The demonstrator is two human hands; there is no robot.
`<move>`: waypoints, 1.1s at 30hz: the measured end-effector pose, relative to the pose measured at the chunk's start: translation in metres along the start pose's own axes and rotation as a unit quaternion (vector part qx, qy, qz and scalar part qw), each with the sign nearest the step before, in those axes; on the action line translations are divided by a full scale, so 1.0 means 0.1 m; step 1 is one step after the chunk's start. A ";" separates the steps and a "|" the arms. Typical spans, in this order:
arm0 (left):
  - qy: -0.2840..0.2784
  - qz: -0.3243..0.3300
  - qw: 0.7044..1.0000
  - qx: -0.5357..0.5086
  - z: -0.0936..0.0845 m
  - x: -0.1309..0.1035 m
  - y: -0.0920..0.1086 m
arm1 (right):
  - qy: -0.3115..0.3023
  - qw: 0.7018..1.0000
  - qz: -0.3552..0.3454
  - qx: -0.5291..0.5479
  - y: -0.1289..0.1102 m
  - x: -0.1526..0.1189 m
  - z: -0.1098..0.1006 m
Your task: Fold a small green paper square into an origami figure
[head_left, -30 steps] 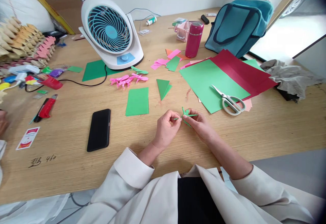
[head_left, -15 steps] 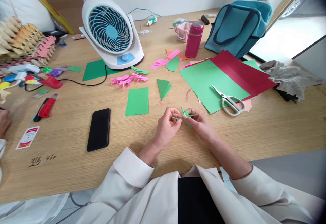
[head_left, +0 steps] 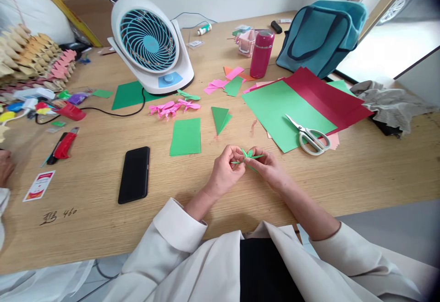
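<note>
Between my two hands is a small folded green paper piece with several thin points sticking out. My left hand pinches its left side between thumb and fingertips. My right hand grips its right side, the thumb pressed on top. Just beyond my hands lie a folded green triangle and a stack of green paper rectangles. Pink folded paper pieces are heaped farther back, with a green one behind them. White-handled scissors rest partly open on a large light green sheet at the right.
A black phone lies left of my hands. Farther back stand a white fan, a magenta bottle and a teal bag. A red cutter is at the left, near another person's hand.
The green folded piece has shifted slightly left between my fingers, and its upright point leans more to the left. Both hands keep hold of it.
</note>
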State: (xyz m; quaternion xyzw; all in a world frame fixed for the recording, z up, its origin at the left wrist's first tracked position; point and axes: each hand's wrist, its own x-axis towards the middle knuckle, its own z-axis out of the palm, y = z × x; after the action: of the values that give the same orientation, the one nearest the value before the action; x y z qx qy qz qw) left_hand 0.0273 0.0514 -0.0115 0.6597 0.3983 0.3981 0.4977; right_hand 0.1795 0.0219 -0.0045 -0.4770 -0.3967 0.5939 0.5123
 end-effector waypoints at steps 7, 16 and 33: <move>-0.033 -0.057 0.994 -0.083 -0.06 0.02 0.04 | -0.018 1.000 0.020 -0.002 -0.07 0.00 -0.05; -0.077 -0.117 0.983 -0.121 -0.14 0.06 0.04 | -0.029 0.998 0.061 0.009 -0.05 0.00 -0.13; -0.104 -0.094 0.988 -0.071 -0.17 0.07 0.00 | 0.001 0.999 0.020 -0.031 -0.06 0.00 -0.12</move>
State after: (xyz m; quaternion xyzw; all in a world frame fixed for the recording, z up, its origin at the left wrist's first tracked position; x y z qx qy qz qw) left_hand 0.0144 0.0637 -0.0078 0.6203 0.3750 0.3062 0.6172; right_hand 0.1929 0.0230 -0.0012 -0.5010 -0.4048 0.5910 0.4856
